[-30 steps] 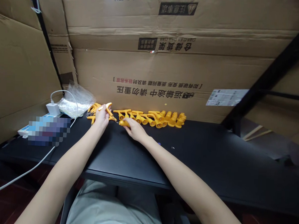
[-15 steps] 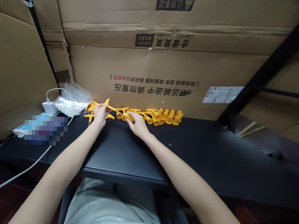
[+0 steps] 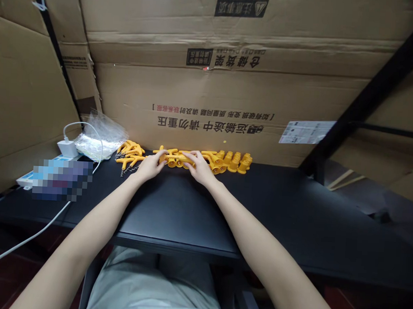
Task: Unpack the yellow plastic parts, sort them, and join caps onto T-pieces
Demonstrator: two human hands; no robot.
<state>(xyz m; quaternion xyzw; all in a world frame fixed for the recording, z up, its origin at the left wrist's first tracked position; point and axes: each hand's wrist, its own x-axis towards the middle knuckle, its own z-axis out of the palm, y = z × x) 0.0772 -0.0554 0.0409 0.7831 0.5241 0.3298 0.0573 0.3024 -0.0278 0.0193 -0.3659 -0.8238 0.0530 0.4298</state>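
Observation:
My left hand point(image 3: 152, 165) is closed on the yellow T-shaped handle point(image 3: 162, 155) of a corkscrew. My right hand point(image 3: 201, 168) is closed around a yellow bell-shaped sleeve point(image 3: 188, 158). Handle and sleeve lie in line between the hands, and no bare metal spiral shows there; how far one is inside the other I cannot tell. Loose corkscrews point(image 3: 128, 161) with metal spirals lie left of my left hand. Behind and below the held pieces are more yellow pieces, partly hidden by my fingers. Several yellow sleeves point(image 3: 234, 164) stand right of my right hand.
The black table point(image 3: 175, 213) meets a cardboard wall point(image 3: 230, 91) at the back. At left are a clear plastic bag point(image 3: 101, 137), a white charger point(image 3: 66, 147) with a cable, and a blurred-out item point(image 3: 61, 179). A black metal post point(image 3: 362, 93) slants at right.
My left hand has moved right with the corkscrew, toward my right hand. The spiral seen between the hands before is now out of sight, and handle and sleeve are in line.

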